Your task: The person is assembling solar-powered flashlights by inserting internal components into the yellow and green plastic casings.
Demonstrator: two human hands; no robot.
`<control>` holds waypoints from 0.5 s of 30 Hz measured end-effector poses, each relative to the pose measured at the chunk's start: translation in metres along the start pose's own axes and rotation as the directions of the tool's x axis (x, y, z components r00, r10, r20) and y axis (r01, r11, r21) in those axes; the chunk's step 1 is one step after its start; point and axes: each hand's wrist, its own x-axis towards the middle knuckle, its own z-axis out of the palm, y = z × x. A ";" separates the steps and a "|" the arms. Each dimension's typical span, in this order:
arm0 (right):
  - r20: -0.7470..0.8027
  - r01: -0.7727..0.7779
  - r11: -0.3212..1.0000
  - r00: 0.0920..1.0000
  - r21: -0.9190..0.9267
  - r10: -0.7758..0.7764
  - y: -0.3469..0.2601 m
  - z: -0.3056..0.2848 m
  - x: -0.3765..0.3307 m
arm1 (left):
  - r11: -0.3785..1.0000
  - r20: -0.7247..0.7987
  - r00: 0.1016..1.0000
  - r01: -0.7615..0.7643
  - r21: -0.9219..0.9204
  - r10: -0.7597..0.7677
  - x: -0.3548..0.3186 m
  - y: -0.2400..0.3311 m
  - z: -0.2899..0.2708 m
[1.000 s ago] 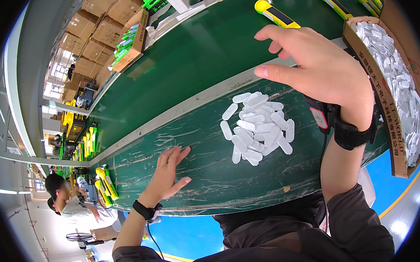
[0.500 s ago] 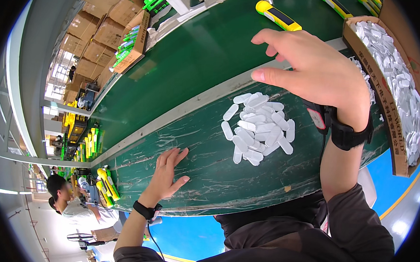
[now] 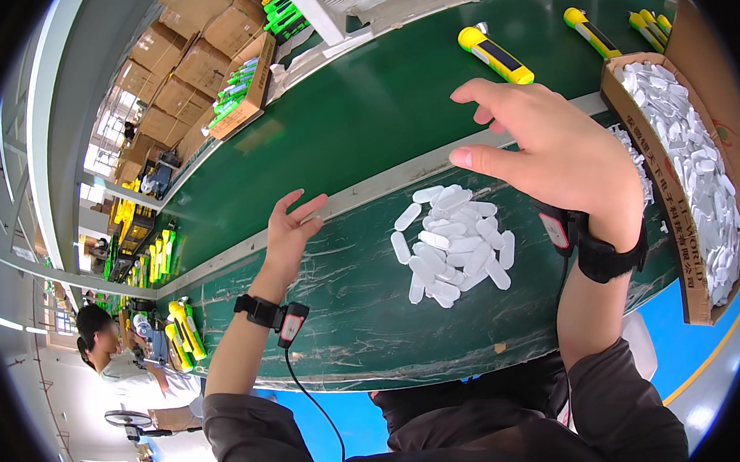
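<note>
Two bare hands hover over a green desk point(image 3: 325, 128). The right hand point(image 3: 558, 149) is raised, its grip apart and empty, above and just right of a heap of small white pieces point(image 3: 453, 244). The left hand point(image 3: 290, 231), open too, is lifted left of the heap. This looks like a pause between sorting moves. Right of the right hand, a cardboard box point(image 3: 685, 281) holds many more white pieces.

One view only is given, taken from the head and aimed steeply down at the green bench point(image 3: 342, 121), close above it. The forearms are seen entering from the lower edge. Straight edges are bent toward the rim, and the corners are blacked out by the fisheye.
</note>
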 end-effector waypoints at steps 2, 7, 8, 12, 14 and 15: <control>-0.005 -0.024 0.999 1.000 -0.025 0.024 -0.003 -0.003 0.001 | 0.998 0.002 1.000 -0.007 -0.060 0.007 0.021 -0.003 0.002; 0.046 -0.030 0.996 0.998 -0.080 0.034 -0.003 -0.004 0.003 | 1.000 -0.080 0.997 -0.024 -0.002 0.023 0.057 0.008 0.016; 0.043 -0.033 0.996 0.998 -0.078 0.037 -0.003 -0.003 0.003 | 0.995 -0.141 0.988 -0.050 0.091 0.063 0.062 0.011 0.017; 0.035 -0.013 0.998 0.999 -0.065 0.015 -0.002 -0.002 0.003 | 0.950 -0.259 0.931 -0.191 0.248 0.255 0.086 0.005 0.016; 0.027 -0.020 0.997 0.999 -0.074 0.022 -0.001 -0.002 0.002 | 0.933 -0.278 0.920 -0.186 0.309 0.275 0.094 0.004 0.018; 0.023 -0.025 0.996 0.999 -0.081 0.027 -0.001 -0.002 0.003 | 0.913 -0.302 0.906 -0.176 0.369 0.297 0.098 0.005 0.018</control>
